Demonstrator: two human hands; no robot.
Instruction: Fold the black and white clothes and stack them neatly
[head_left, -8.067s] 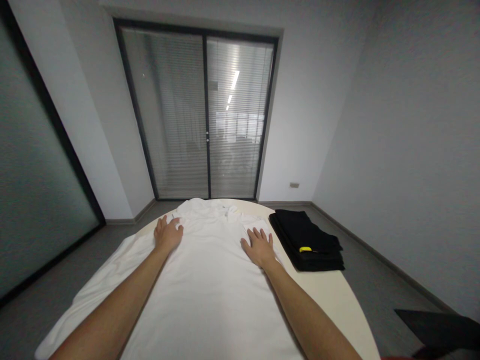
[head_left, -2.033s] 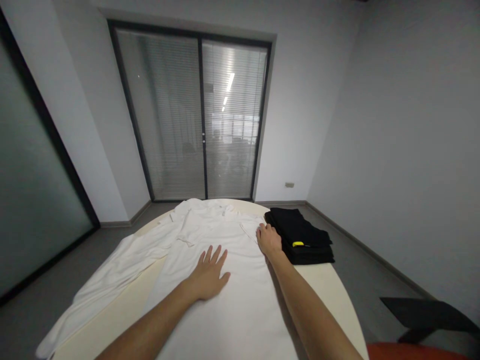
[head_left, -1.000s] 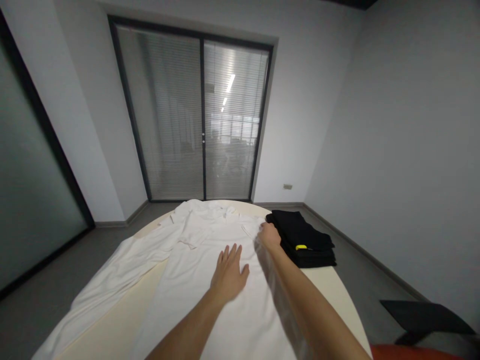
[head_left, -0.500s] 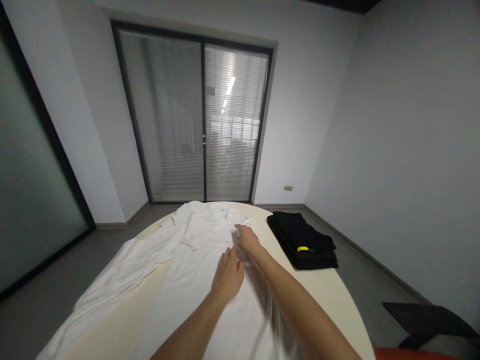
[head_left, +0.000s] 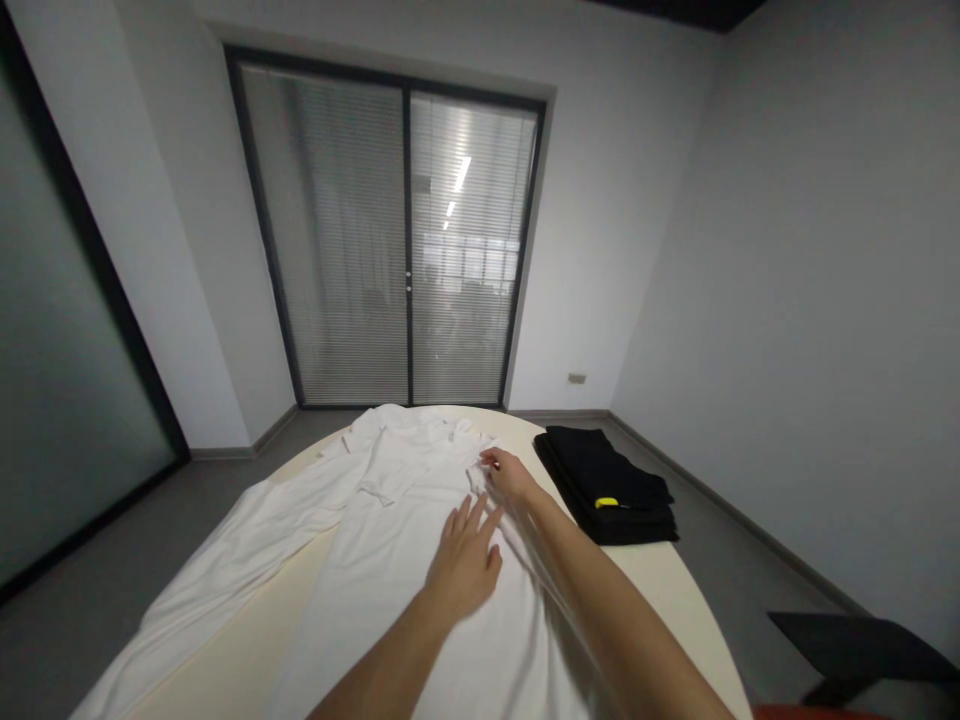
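Note:
A white T-shirt (head_left: 382,580) lies spread over the table, its collar end at the far side and its body running toward me. My left hand (head_left: 466,565) rests flat on the shirt's right half, fingers spread. Just beyond it, my right hand (head_left: 510,475) is closed, with thumb and fingers pinching the shirt's right edge near the sleeve. Fabric along that edge is lifted in folds beneath my right forearm, which hides part of it. More white cloth (head_left: 225,560) stretches along the left side of the table.
The cream round table (head_left: 679,590) carries a stack of folded black cloth (head_left: 607,470) at the right, with a small yellow item (head_left: 606,502) on it. A dark chair part (head_left: 862,640) stands at the lower right. Beyond the table is a glass partition with blinds (head_left: 337,250).
My right hand has moved slightly right and its fingers have curled in, drawing up the shirt's edge. My left hand has shifted a little right, and its fingers have spread.

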